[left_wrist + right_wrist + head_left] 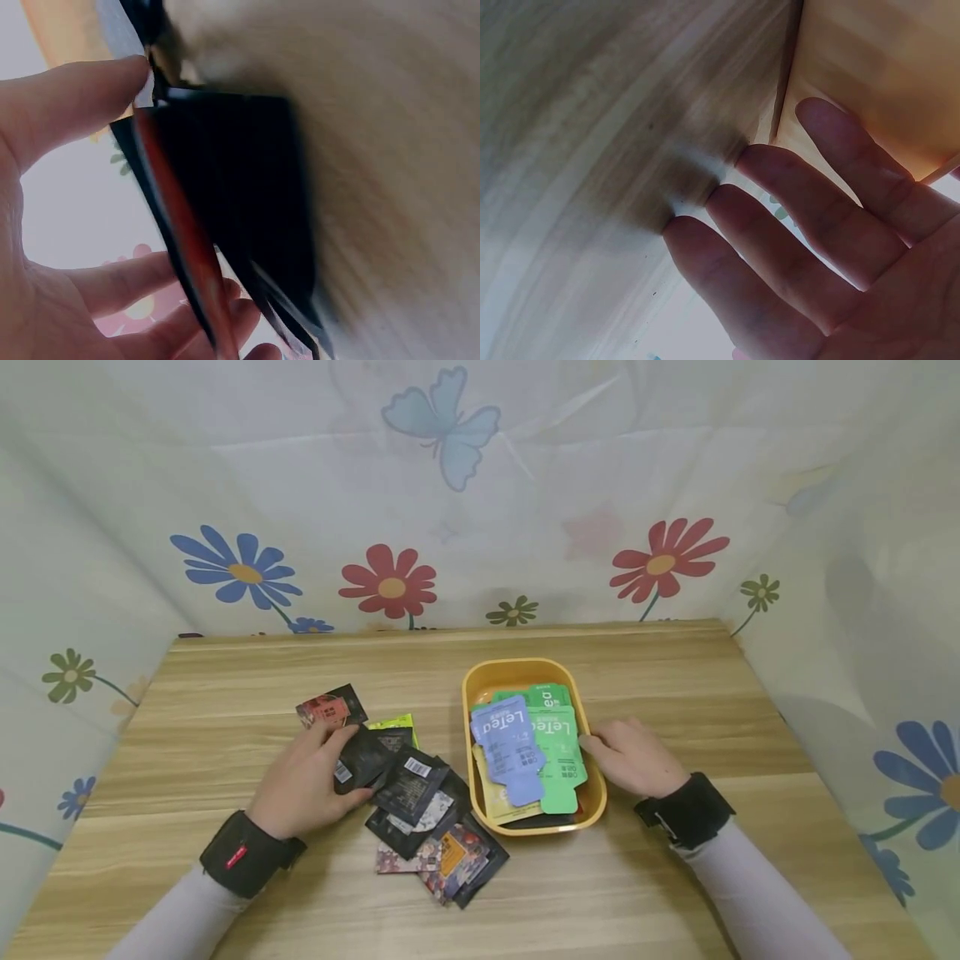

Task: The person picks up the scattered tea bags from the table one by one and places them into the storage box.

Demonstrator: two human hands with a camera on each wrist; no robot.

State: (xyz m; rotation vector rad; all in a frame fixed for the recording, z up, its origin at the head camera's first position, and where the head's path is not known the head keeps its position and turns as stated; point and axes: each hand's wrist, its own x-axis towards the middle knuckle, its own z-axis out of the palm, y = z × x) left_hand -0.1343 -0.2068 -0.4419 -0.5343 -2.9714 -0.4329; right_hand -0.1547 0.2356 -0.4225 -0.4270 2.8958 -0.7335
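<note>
My left hand (303,779) holds black tea sachets (362,758) between its thumb and fingers, at the left end of a loose pile. In the left wrist view the dark sachets (240,195) stand on edge, one showing a red face. More sachets (411,785) overlap to the right, some black, some with flowered prints. Beside the yellow plastic basket (592,810), my right hand (636,756) rests with fingers extended. The right wrist view has its fingertips (761,159) down at the wood and one finger at the basket wall (877,75).
Inside the basket lie green sachets (558,747), a blue-purple sachet (510,743) and a yellow one (495,797). A black and red sachet (326,708) lies beyond my left hand. The wooden table (637,893) meets a flowered cloth (517,518) at its back and sides.
</note>
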